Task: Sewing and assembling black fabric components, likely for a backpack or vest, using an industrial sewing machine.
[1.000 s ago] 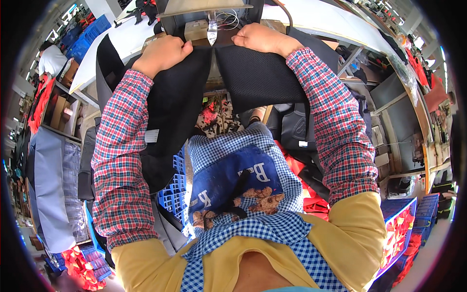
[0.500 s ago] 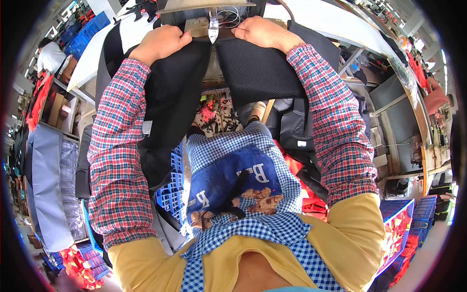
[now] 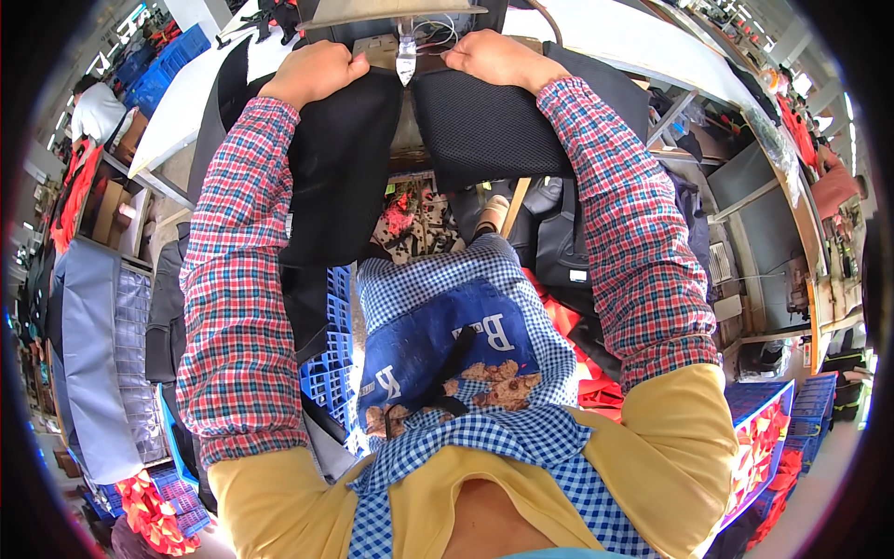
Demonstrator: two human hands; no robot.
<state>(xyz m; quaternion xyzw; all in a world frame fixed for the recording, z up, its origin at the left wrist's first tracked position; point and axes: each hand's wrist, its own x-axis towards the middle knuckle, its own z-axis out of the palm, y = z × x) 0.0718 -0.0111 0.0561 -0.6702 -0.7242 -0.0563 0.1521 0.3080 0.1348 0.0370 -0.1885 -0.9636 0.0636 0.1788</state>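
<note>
Left hand: fingers curled closed on black fabric; right hand: likewise, black mesh (desk's near edge).

Two hands show, the left hand and the right hand, in two checked sleeves. The person wears one apron. Two black panels are there: one smooth panel, one mesh panel. Also one clear tip, one shoe, one wooden stick and one co-worker in white. Blue crates number at least five, the overlaps hiding an exact count.
</note>
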